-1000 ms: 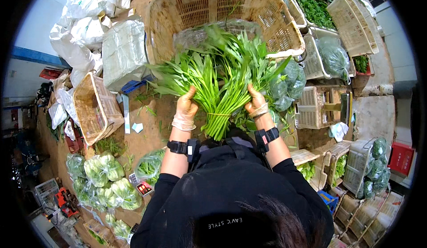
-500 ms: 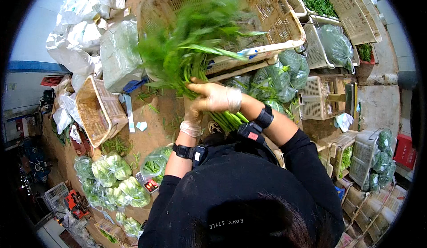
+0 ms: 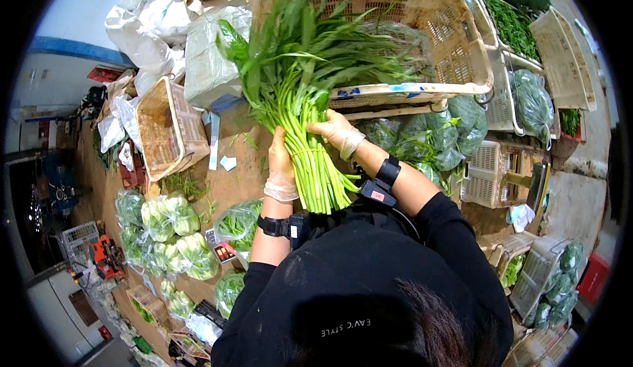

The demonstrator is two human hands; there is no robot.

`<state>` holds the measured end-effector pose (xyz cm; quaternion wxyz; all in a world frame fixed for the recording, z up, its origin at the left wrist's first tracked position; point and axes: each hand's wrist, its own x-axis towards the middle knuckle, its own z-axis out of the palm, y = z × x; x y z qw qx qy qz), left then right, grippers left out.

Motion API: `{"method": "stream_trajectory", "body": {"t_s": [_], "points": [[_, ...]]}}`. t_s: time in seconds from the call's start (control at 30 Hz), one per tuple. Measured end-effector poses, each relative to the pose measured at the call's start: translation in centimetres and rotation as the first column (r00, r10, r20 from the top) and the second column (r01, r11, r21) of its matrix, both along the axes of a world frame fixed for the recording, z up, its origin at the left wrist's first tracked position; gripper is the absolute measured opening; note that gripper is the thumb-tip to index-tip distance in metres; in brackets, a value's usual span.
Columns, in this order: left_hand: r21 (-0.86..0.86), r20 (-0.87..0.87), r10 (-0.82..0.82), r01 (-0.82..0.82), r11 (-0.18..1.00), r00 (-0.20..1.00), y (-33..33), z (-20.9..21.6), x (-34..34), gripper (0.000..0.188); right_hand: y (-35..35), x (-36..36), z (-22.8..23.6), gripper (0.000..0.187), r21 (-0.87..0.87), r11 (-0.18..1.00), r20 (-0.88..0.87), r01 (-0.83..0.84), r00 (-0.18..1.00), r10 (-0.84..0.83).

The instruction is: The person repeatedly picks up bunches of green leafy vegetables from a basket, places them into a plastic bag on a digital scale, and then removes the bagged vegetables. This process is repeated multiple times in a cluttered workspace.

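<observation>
A large bunch of water spinach (image 3: 306, 156) lies across both my hands, its leaves fanned away from me and its cut stem ends near my body. A thin tie seems to circle the stems. My left hand (image 3: 281, 166), in a thin see-through glove, is closed along the left side of the stems, its fingers partly hidden beneath. From the right, my gloved right hand (image 3: 335, 133) grips the upper stems. The leaf tips reach over the near rim of a big cream plastic crate (image 3: 455, 89).
Bagged greens (image 3: 428, 133) lie right of the bunch. Left stand a tilted crate (image 3: 173, 130) and a wrapped white block (image 3: 214, 60). Bags of pale green vegetables (image 3: 175, 235) and a small scale (image 3: 223, 252) are on the floor at lower left. More crates (image 3: 488, 176) stand at right.
The bunch has come down from a blurred swing and its stems now show toward me. My hands, crossed close together before, are now apart on either side of it. The view has shifted slightly.
</observation>
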<state>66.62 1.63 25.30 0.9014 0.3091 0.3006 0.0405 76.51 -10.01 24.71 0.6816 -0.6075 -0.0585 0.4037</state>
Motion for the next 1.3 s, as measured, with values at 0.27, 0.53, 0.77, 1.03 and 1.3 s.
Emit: {"method": "stream_trajectory", "body": {"t_s": [0.27,0.53,0.77,1.03,1.3], "points": [[0.146,-0.119,0.174,-0.156,0.977,0.978,1.1,-1.9,0.5,0.031,-1.5,-0.6,-1.3,0.015,0.320,0.904,-0.527,0.283,0.846,-0.079],[0.176,-0.045,0.128,-0.118,0.977,0.991,-0.4,-1.3,0.6,0.032,-2.7,1.6,-1.4,0.014,0.022,0.997,-0.342,0.077,0.937,-0.065],[-0.053,0.021,0.050,-0.049,0.997,0.999,-0.6,-1.8,0.7,0.037,-4.9,3.7,5.3,0.022,-0.349,0.907,0.895,0.234,0.369,0.249],[-0.146,0.092,-0.038,0.052,0.988,0.995,-1.0,-0.5,1.2,0.054,-2.8,2.9,6.4,0.016,-0.484,0.873,0.874,0.062,0.072,0.480],[-0.376,0.219,-0.109,0.187,0.908,0.970,-1.4,-1.0,2.6,0.049,-15.2,2.4,-1.8,0.026,-0.919,-0.134,-0.158,-0.370,0.035,0.987]]}}
